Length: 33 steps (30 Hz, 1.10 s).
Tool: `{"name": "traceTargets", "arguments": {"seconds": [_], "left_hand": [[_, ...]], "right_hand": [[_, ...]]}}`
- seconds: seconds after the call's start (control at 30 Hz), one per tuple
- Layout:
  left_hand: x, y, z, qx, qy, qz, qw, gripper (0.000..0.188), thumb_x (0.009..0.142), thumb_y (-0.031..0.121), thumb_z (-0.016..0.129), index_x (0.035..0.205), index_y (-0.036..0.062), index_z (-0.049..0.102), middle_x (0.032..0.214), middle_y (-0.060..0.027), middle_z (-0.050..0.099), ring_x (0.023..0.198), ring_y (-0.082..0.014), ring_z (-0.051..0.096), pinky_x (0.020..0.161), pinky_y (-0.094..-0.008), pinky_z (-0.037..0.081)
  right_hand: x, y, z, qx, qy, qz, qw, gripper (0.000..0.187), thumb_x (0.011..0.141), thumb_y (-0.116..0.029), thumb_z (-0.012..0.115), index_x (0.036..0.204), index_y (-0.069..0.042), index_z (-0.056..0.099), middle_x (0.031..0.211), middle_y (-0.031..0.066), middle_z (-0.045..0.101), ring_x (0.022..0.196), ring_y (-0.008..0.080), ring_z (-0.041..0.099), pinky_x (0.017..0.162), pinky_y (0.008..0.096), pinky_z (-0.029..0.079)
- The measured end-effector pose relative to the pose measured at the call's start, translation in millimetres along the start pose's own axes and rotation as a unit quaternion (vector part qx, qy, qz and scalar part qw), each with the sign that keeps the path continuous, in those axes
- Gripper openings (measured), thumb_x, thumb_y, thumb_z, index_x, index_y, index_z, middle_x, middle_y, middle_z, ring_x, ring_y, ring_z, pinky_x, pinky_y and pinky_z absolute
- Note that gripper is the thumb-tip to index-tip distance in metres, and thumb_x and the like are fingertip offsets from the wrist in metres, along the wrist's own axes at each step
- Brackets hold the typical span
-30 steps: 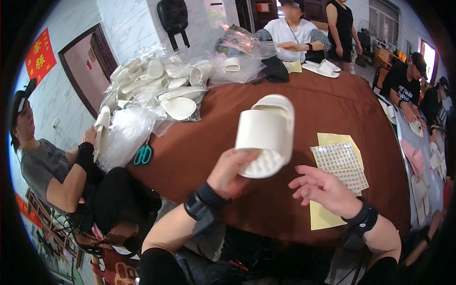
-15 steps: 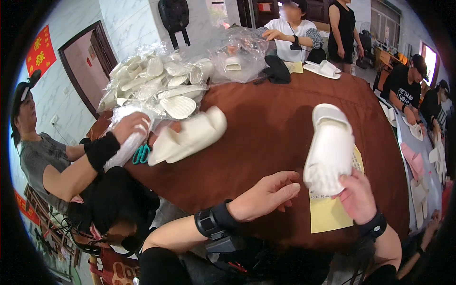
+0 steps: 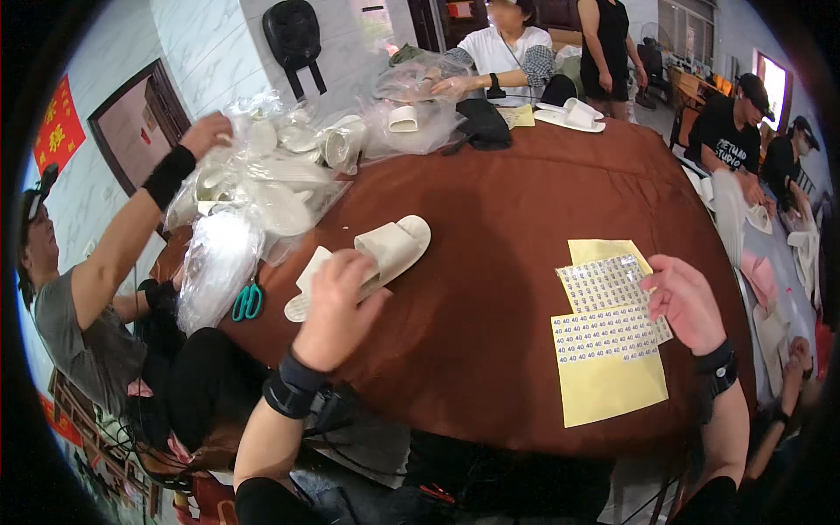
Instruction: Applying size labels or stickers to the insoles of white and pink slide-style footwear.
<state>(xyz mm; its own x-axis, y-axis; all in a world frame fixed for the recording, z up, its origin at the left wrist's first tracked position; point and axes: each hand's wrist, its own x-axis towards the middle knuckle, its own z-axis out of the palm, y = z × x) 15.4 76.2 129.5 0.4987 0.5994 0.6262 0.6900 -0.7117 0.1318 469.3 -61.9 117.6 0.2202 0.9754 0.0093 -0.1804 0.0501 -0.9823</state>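
My left hand [image 3: 337, 302] is over the near part of a pair of white slippers [image 3: 398, 249] on the brown tablecloth. Its fingers are spread, hiding part of the slippers; whether they touch is unclear. One slipper in the pair shows its ribbed footbed. At the right edge of overlapping sticker sheets, my right hand [image 3: 687, 302] hovers with loosely bent fingers and nothing visible in them. A patterned label sheet [image 3: 604, 280] lies partly under a yellow sheet with rows of printed stickers [image 3: 608, 376].
Bagged white slippers [image 3: 289, 175] are heaped at the far left, where a co-worker's arm reaches over them. Teal-handled scissors [image 3: 248, 302] lie beside a clear plastic bag [image 3: 219, 267]. Another person sits across the table near a white slipper pair [image 3: 573, 115]. Others work at a side table on the right.
The white slipper has left my right hand, uncovering the sticker sheets. My left hand has moved left to the slipper pair, which now lies flatter. The co-worker's arm has risen over the bagged heap.
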Motion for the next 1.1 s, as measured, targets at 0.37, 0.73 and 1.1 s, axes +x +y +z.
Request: {"name": "traceTargets", "arguments": {"seconds": [0.37,0.73,1.1], "left_hand": [[0.0,-105.3,3.8,-0.013,-0.164,-0.173,0.971,0.079,0.076,0.036,0.078,0.137,-0.0012,0.044,0.133,-0.0224,0.051,0.124,-0.0341,0.051,0.104,-0.0398,0.041],[-12.5,-104.1,4.7,-0.256,-0.195,-0.285,0.903,0.086,0.072,0.03,0.083,0.139,-0.0003,0.036,0.122,-0.0147,0.057,0.112,-0.0215,0.056,0.097,-0.0329,0.045],[-19.9,-22.4,9.9,-0.172,-0.105,-0.111,0.973,0.087,0.059,0.011,0.087,0.133,0.0072,0.043,0.125,-0.0108,0.054,0.118,-0.0237,0.052,0.102,-0.0358,0.042]], "right_hand": [[-17.7,2.6,34.6,-0.185,-0.137,0.049,0.972,0.02,0.095,-0.007,0.053,0.112,0.001,0.06,0.094,0.0086,0.068,0.074,0.0103,0.062,0.07,0.0247,0.052],[-28.1,6.3,38.5,-0.214,-0.184,0.079,0.956,0.02,0.096,-0.005,0.054,0.114,0.001,0.06,0.095,0.0074,0.068,0.077,0.0097,0.062,0.073,0.0244,0.052],[-25.0,7.8,48.9,-0.238,-0.208,0.056,0.947,0.03,0.095,-0.004,0.05,0.124,0.002,0.054,0.104,0.0092,0.066,0.084,0.011,0.063,0.072,0.0244,0.052]]}}
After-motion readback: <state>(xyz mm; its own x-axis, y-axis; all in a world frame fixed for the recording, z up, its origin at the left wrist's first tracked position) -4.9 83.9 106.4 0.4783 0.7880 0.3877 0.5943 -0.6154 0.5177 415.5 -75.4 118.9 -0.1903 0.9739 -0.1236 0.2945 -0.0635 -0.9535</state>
